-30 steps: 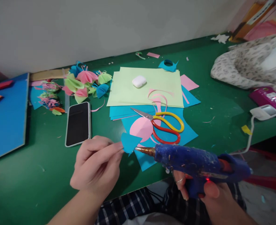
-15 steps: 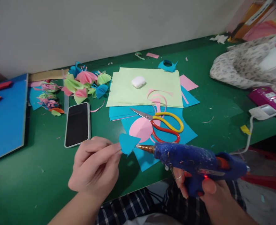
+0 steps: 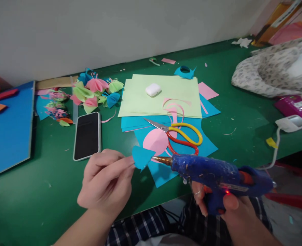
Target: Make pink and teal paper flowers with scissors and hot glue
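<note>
My left hand (image 3: 106, 181) pinches a small folded blue paper piece (image 3: 141, 157) between thumb and fingers, just above the green table (image 3: 38, 191). My right hand (image 3: 228, 212) grips the handle of a blue hot glue gun (image 3: 217, 172), a finger on its trigger and a red light glowing on its body. The gun's metal nozzle (image 3: 160, 159) touches the right edge of the blue paper piece. Behind them lie a pink paper circle (image 3: 156, 141) on blue sheets and red-and-yellow scissors (image 3: 181, 135).
A phone (image 3: 87, 135) lies face up left of the hands. Folded paper flowers (image 3: 94, 90) sit behind it. Light green sheets (image 3: 163, 95) carry a white earbud case (image 3: 153, 90). A blue board (image 3: 7, 130) is at far left, patterned cloth (image 3: 266, 73) and a power strip (image 3: 293, 123) at right.
Almost nothing has changed: the glue gun nozzle stays at the blue paper piece, and both hands hold their positions with only a slight shift of the view.
</note>
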A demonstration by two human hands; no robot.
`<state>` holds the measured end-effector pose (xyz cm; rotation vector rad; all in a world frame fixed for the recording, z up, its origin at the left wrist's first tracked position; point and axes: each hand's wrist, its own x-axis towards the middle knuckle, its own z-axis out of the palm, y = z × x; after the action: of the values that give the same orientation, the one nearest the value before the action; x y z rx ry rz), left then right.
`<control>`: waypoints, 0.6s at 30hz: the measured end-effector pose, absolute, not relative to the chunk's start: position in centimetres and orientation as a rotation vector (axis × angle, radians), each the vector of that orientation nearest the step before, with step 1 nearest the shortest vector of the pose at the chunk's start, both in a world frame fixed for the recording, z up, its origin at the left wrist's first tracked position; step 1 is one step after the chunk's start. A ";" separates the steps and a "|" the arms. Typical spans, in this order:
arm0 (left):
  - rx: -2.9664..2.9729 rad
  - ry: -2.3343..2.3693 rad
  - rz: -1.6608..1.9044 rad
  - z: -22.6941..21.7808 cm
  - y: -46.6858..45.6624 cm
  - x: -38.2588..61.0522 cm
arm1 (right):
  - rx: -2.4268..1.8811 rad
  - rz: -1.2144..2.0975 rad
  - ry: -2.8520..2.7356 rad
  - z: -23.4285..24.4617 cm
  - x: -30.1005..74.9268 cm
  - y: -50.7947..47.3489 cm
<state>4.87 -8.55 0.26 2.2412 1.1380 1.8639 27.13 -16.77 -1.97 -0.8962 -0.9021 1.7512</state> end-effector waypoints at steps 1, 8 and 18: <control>2.242 1.152 1.853 0.3 -8.6 4.9 | -0.894 1.748 -0.881 -1.9 27.1 -16.8; 2.225 1.132 1.846 0.3 -8.7 4.6 | -0.874 1.746 -0.804 -2.1 27.0 -16.6; 2.238 1.080 1.838 0.4 -8.7 4.5 | -0.820 1.734 -0.821 -2.2 26.9 -16.4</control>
<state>4.48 -8.67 0.43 2.2381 1.0802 1.8375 26.94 -16.38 -2.17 -0.8200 -0.8205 1.7341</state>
